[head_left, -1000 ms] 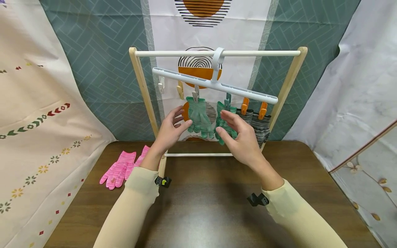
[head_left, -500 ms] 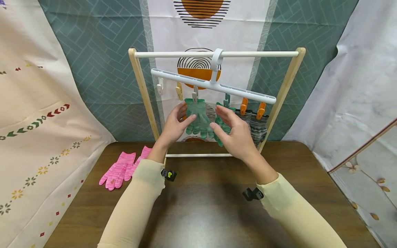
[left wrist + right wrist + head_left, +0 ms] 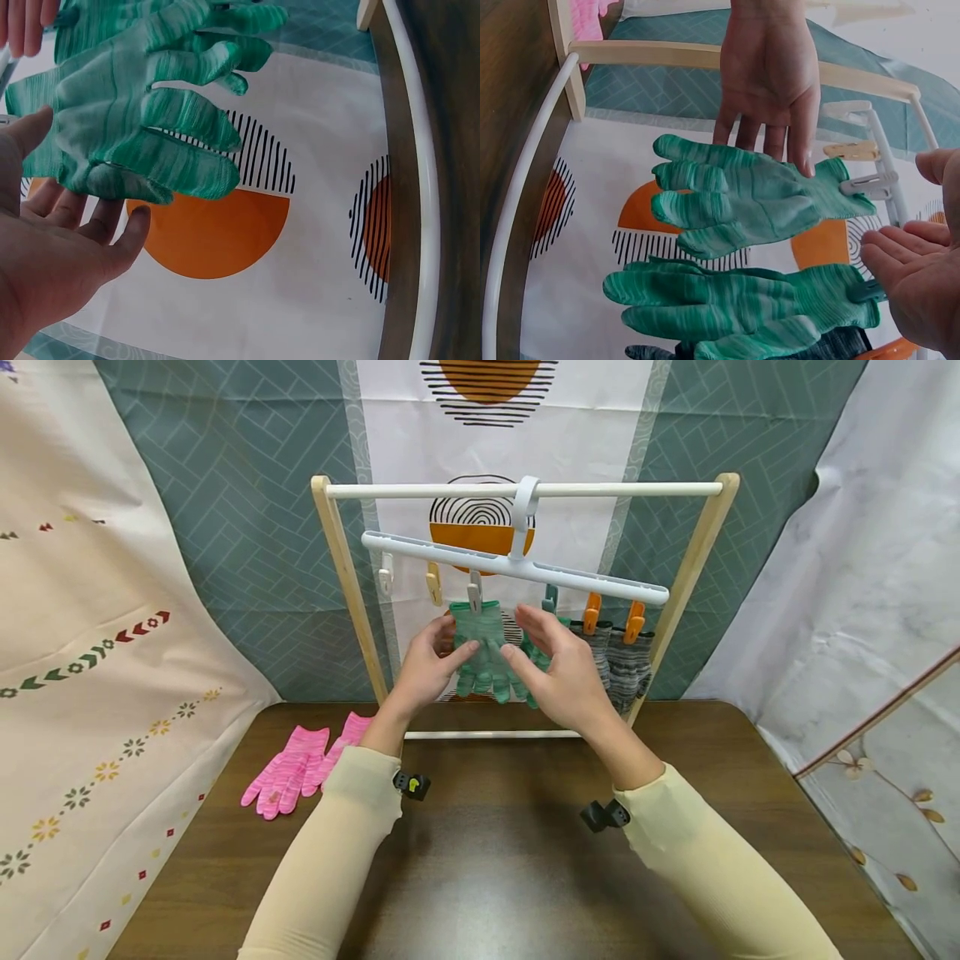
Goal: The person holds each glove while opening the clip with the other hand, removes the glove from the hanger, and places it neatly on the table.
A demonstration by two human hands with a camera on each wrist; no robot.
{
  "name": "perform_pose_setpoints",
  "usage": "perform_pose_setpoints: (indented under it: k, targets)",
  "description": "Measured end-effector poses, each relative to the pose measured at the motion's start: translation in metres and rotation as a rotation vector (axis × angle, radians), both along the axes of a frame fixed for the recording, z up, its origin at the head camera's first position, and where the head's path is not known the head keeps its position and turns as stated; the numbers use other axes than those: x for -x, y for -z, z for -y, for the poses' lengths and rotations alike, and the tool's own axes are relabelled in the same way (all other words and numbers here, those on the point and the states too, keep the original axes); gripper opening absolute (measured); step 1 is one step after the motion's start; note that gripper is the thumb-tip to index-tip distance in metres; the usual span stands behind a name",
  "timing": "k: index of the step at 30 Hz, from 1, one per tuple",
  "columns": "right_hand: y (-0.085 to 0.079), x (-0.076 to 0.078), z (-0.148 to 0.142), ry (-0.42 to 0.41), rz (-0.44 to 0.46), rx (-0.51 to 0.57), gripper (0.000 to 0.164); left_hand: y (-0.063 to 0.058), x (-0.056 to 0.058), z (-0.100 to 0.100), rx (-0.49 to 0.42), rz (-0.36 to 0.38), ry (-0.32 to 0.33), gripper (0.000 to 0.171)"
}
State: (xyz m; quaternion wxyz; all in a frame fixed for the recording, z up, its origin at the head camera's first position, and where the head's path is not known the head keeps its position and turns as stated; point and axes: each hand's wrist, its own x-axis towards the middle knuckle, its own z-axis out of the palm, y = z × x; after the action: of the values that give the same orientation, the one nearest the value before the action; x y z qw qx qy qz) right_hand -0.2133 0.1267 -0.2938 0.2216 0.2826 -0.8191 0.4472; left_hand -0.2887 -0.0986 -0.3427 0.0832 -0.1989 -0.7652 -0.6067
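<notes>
A white hanger (image 3: 577, 578) tilts down to the right in the head view. From its grey clip (image 3: 475, 595) hangs a green striped glove (image 3: 486, 631), and a second green glove (image 3: 787, 296) hangs from a teal clip (image 3: 550, 599). My left hand (image 3: 426, 670) is at the first glove's left edge, thumb in front and relaxed fingers partly behind it; a firm grip is not visible. My right hand (image 3: 564, 675), fingers loosely bent and nothing held, is on that glove's right side, in front of the second glove, hiding part of it.
Dark grey gloves (image 3: 628, 664) hang from orange clips (image 3: 634, 622) at the right. Two clips at the left, beige (image 3: 433, 583) and white (image 3: 386, 575), hold nothing. Pink gloves (image 3: 288, 774) lie on the wooden table (image 3: 487, 860). A wood-framed rack (image 3: 708, 535) carries the hanger.
Both hands have moved closer together around the first green glove, the right hand going leftward. That glove has shifted slightly right. The hanger's left end has dipped a little.
</notes>
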Motion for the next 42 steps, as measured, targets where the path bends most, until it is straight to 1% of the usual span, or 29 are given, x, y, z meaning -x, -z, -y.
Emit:
perform_pose_setpoints:
  k: [4, 8, 11, 14, 20, 25, 30, 34, 38, 42]
  targets:
    - [-0.002, 0.004, 0.002, -0.004, 0.018, -0.005, 0.058, 0.001, -0.002, 0.000, 0.011, -0.014, 0.006, 0.062]
    - [-0.004, 0.008, 0.005, -0.013, 0.028, 0.000, 0.058, 0.002, -0.004, 0.001, 0.024, -0.015, -0.007, 0.062]
    - [-0.006, 0.012, 0.007, -0.018, 0.033, 0.007, 0.058, 0.004, -0.005, 0.000, -0.005, -0.033, 0.010, 0.053]
    - [-0.008, 0.016, 0.009, -0.025, 0.046, 0.012, 0.058, 0.007, -0.006, -0.001, -0.049, -0.058, 0.036, 0.041]
    - [-0.015, 0.025, 0.015, -0.062, 0.090, 0.049, 0.060, 0.010, -0.009, -0.003, -0.104, -0.073, 0.057, 0.035]
    - [-0.021, 0.033, 0.018, -0.117, 0.140, 0.090, 0.059, 0.010, -0.015, -0.005, -0.140, -0.078, 0.084, 0.035]
    - [-0.022, 0.038, 0.019, -0.197, 0.192, 0.168, 0.052, 0.011, -0.020, -0.007, -0.145, -0.098, 0.103, 0.030]
    - [-0.020, 0.041, 0.020, -0.239, 0.201, 0.229, 0.044, 0.013, -0.023, -0.009, -0.160, -0.114, 0.108, 0.027]
    - [-0.019, 0.043, 0.021, -0.289, 0.204, 0.289, 0.038, 0.013, -0.027, -0.011, -0.171, -0.107, 0.099, 0.027]
    - [-0.018, 0.045, 0.022, -0.323, 0.211, 0.339, 0.034, 0.013, -0.029, -0.011, -0.179, -0.102, 0.119, 0.027]
